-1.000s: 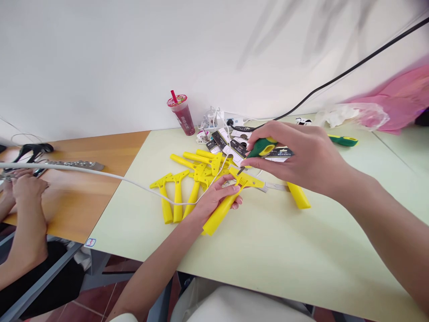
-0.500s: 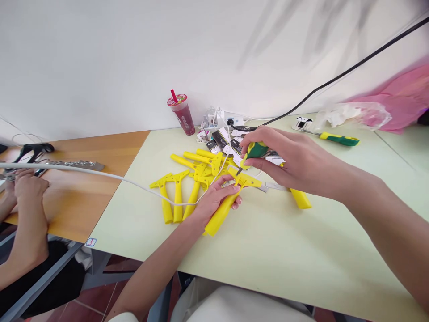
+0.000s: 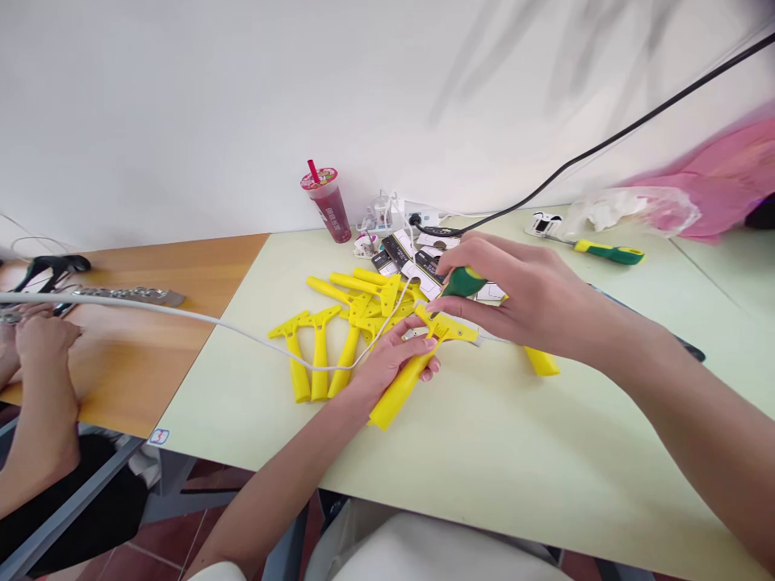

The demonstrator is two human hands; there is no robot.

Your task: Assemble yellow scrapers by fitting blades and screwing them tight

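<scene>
Head view: left hand (image 3: 387,363) clamps yellow scraper (image 3: 407,373) handle on table (image 3: 484,452); right hand (image 3: 526,294) wraps green screwdriver (image 3: 463,282), tip probably at head screw, 12 o'clock. Plastic light, stiff; hold handle.

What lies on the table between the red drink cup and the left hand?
In the head view, a pile of yellow scrapers and a white cable lie between the cup and the left hand.

Bare forearms, bare hands (image 3: 387,365), no sleeves
</scene>
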